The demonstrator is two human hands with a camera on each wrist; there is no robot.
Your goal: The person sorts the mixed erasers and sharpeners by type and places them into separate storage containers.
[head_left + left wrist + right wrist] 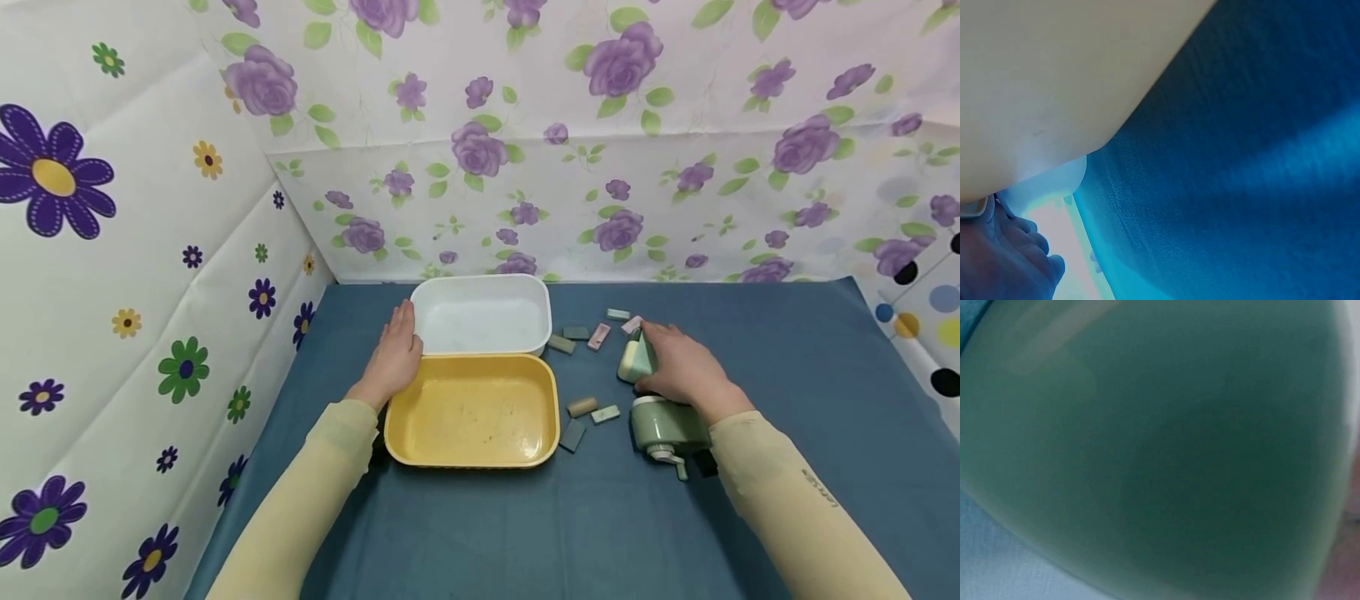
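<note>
My left hand (395, 354) lies along the left side of a white tray (480, 313) and a yellow tray (397, 454), fingers straight against their rims. In the left wrist view its fingers (1022, 256) show beneath a pale tray wall. My right hand (686, 367) grips a small cream and pale green block-like object (637, 360), thumb on the near side and fingers on the far side. Just below that hand stands a green crank pencil sharpener (667, 423), its handle towards me. A blurred green surface (1210, 456) fills the right wrist view.
Several small erasers lie between the trays and my right hand, among them a pink one (598, 337), a tan one (582, 407) and a dark grey-blue one (573, 435). A blue cloth (480, 533) covers the table. Flowered sheets (525, 167) hang behind and at left.
</note>
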